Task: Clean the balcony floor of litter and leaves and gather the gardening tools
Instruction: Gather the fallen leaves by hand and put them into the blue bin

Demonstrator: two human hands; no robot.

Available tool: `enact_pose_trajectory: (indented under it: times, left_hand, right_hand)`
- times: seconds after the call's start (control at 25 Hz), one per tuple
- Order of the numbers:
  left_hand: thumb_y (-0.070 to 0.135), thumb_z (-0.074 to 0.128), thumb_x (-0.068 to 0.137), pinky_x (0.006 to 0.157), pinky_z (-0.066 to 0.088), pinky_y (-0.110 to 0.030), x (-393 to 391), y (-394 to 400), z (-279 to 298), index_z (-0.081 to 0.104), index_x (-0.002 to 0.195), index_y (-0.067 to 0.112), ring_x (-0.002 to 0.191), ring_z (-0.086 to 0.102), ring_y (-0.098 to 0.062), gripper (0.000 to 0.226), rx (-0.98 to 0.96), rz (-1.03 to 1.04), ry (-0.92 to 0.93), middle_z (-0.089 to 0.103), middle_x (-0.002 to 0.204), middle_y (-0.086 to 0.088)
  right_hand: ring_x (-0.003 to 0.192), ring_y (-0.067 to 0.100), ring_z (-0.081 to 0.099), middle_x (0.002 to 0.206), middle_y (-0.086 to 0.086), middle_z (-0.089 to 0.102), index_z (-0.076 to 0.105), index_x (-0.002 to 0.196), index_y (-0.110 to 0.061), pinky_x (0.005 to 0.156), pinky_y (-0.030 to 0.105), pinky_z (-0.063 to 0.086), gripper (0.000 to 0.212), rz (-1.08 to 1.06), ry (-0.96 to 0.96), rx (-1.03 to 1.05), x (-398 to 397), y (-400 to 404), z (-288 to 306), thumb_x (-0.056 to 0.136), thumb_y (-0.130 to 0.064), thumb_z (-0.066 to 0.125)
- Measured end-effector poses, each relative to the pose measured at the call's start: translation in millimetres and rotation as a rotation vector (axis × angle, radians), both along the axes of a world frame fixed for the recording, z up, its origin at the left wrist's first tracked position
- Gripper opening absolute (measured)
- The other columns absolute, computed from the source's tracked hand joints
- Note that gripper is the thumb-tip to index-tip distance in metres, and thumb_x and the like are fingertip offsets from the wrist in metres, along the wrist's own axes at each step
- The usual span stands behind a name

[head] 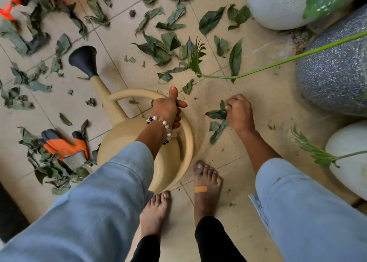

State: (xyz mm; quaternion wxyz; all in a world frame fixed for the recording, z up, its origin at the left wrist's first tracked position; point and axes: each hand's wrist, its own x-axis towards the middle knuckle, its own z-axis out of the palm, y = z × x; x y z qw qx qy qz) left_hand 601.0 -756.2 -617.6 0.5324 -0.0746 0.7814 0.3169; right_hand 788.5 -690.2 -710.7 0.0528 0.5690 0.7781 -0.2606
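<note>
Far to the left of the left hand (168,107), an orange glove (67,145) lies among dry leaves (156,49), not yet gathered. The left hand curls around the top handle of the beige watering can (139,142), thumb up, probably to carry it away. Just to its right, the right hand (239,112) pinches a few leaves from the tiles, so both jobs go together. Beyond this hand stand round plant pots (333,71).
</note>
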Motion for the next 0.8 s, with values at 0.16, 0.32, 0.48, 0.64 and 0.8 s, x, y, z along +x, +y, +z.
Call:
enact_pose_trajectory:
  times: [0.16, 0.32, 0.48, 0.64, 0.8]
  left_hand:
    - [0.048, 0.042, 0.099, 0.04, 0.031, -0.019, 10, -6, 5, 0.062, 0.064, 0.009, 0.042, 0.035, -0.014, 0.056, -0.002, -0.014, 0.017, 0.04, 0.051, -0.001]
    - [0.048, 0.042, 0.099, 0.041, 0.033, -0.019, 14, -11, -1, 0.064, 0.066, 0.009, 0.043, 0.038, -0.014, 0.056, 0.024, -0.031, 0.033, 0.041, 0.052, -0.002]
    - [0.046, 0.043, 0.099, 0.039, 0.034, -0.018, 15, -17, -1, 0.062, 0.065, 0.009, 0.043, 0.039, -0.013, 0.054, 0.05, -0.008, 0.015, 0.044, 0.053, -0.002]
    - [0.045, 0.045, 0.099, 0.04, 0.036, -0.019, 20, -22, 7, 0.062, 0.061, 0.009, 0.04, 0.041, -0.012, 0.055, 0.054, -0.059, 0.009, 0.047, 0.05, 0.0]
    - [0.045, 0.045, 0.099, 0.04, 0.037, -0.02, 25, -28, 7, 0.062, 0.062, 0.01, 0.041, 0.043, -0.012, 0.054, 0.048, -0.043, 0.023, 0.049, 0.05, 0.001]
  right_hand:
    - [0.118, 0.03, 0.045, 0.133, 0.016, 0.049, 0.053, 0.129, 0.0, 0.096, 0.035, 0.042, 0.051, 0.304, -0.087, -0.085, -5, -33, 1, 0.083, -0.011, 0.069]
    - [0.095, 0.032, 0.058, 0.11, 0.018, 0.062, 0.068, 0.104, 0.0, 0.074, 0.036, 0.051, 0.044, 0.528, -0.206, 0.09, -2, -56, -14, 0.061, -0.001, 0.079]
    - [0.094, 0.023, 0.062, 0.101, 0.013, 0.069, 0.073, 0.101, -0.002, 0.079, 0.027, 0.049, 0.023, 0.171, 0.075, -0.06, -12, -42, -8, 0.08, 0.004, 0.064]
    - [0.086, 0.016, 0.066, 0.097, 0.013, 0.072, 0.074, 0.093, -0.001, 0.07, 0.002, 0.038, 0.018, -0.418, 0.287, -0.071, 11, -47, 22, 0.075, 0.001, 0.074]
    - [0.123, 0.03, 0.051, 0.145, 0.021, 0.039, 0.073, 0.101, -0.003, 0.095, 0.024, 0.042, 0.02, -0.251, -0.013, -0.185, 19, -80, 12, 0.082, -0.001, 0.069]
